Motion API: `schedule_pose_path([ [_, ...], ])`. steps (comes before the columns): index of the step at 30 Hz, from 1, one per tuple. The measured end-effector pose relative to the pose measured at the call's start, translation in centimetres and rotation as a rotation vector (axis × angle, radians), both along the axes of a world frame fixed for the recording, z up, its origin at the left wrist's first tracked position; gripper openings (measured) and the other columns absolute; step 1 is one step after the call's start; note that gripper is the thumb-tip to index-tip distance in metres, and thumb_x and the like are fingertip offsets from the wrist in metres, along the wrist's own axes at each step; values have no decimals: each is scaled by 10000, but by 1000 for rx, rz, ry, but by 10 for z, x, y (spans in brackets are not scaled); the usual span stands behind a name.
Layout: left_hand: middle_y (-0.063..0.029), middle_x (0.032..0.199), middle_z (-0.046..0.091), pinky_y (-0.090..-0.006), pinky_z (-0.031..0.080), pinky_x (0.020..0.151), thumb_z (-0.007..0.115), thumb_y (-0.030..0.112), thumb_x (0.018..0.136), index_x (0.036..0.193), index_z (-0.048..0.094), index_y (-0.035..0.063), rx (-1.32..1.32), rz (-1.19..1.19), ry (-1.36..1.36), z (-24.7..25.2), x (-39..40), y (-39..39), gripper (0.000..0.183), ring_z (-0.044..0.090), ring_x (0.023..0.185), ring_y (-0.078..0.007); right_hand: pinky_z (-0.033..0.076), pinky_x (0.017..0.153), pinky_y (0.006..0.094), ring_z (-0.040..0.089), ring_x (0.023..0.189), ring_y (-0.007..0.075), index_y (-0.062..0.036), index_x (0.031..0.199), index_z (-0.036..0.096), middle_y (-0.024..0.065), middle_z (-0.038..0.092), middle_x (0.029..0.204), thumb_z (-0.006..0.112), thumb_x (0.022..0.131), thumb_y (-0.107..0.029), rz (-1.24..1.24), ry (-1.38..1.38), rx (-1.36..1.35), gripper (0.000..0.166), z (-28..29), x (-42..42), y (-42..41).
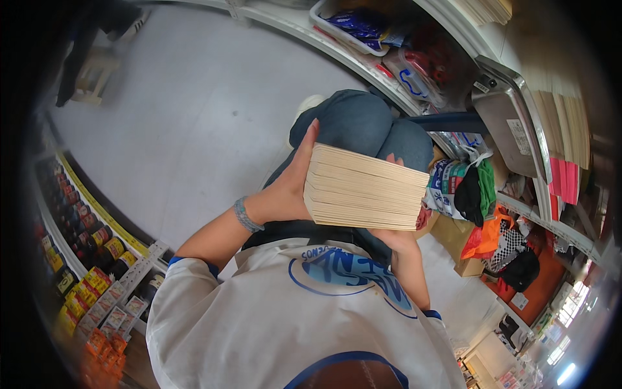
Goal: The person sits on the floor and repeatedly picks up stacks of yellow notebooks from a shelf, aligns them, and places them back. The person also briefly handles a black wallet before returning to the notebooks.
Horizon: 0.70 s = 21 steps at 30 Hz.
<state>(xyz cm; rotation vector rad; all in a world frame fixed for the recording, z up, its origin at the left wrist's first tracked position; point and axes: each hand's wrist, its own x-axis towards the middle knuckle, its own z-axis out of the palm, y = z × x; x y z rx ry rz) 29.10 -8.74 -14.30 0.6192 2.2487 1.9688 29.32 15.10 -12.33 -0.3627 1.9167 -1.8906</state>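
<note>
A thick stack of cream paper envelopes or folded paper [364, 189] lies across both hands above my lap. My left hand [291, 189] grips its left end, thumb up along the corner and a braided grey band on the wrist. Under the right part of the stack is my right hand [396, 238], its palm showing at the near edge and its fingertips at the far edge; the rest is hidden by the stack.
At right, a metal tray-like case [510, 126] stands near more stacked paper [563, 131] on a shelf. Bags and a cardboard box [449, 238] sit beside my legs. Bottles [104, 243] and packets line shelves at left. A person's leg [80, 58] and a stool [97, 73] are at upper left.
</note>
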Motion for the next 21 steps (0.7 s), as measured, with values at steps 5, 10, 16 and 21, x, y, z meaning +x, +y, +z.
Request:
schedule_pose_path([
  [5,-102,1325,488,-407,137,1139,857,299,629,1428,-147,57,87,-12,-38,25,-2,7,1306,430,1274,-205,195,1118,383,92,1418,275,-56,1471,-55,158,-51,1544,839,652,-252,-28,-18,-5,1228,-5,4,1],
  [10,-135,1379,419,-411,142,1136,846,290,644,1441,-124,80,50,13,17,21,-1,6,1274,391,1302,-236,219,1114,380,155,1401,263,-65,1474,-21,154,21,1539,831,668,-256,-27,75,63,1188,-7,7,-5],
  [16,-223,1520,-74,-437,136,1130,829,323,655,1469,47,99,11,30,-11,-13,11,-1,1151,19,1416,-359,254,1100,381,269,1338,253,-52,1446,167,148,203,1471,746,783,-267,-139,97,195,906,2,9,-17],
  [21,-236,1509,66,-444,184,1114,801,277,686,1444,119,86,43,-29,5,-21,9,-6,1038,90,1409,-378,209,1107,392,304,1324,275,-34,1431,187,162,293,1423,744,774,-251,-30,353,600,888,-16,11,-7],
])
